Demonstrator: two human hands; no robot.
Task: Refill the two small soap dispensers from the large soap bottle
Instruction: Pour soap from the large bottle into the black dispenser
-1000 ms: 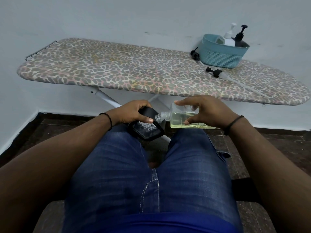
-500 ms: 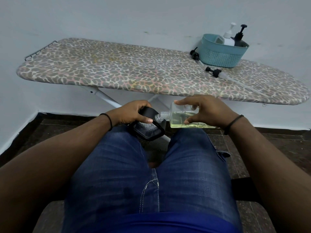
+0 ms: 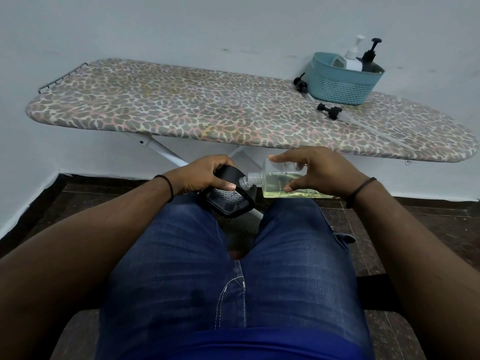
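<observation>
Your right hand [image 3: 320, 172] holds the clear soap bottle [image 3: 279, 184] on its side above your knees, neck touching the black dispenser [image 3: 230, 201] gripped in your left hand [image 3: 205, 175]. Yellow liquid lies along the bottle's lower side. Two pump heads [image 3: 328, 110] rest on the ironing board [image 3: 181, 110] beside the teal basket [image 3: 342, 84].

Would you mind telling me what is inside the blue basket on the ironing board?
Inside the blue basket stand a white pump bottle and a black pump bottle. Only their tops show; the basket wall hides their lower parts and anything lying on the bottom.
</observation>
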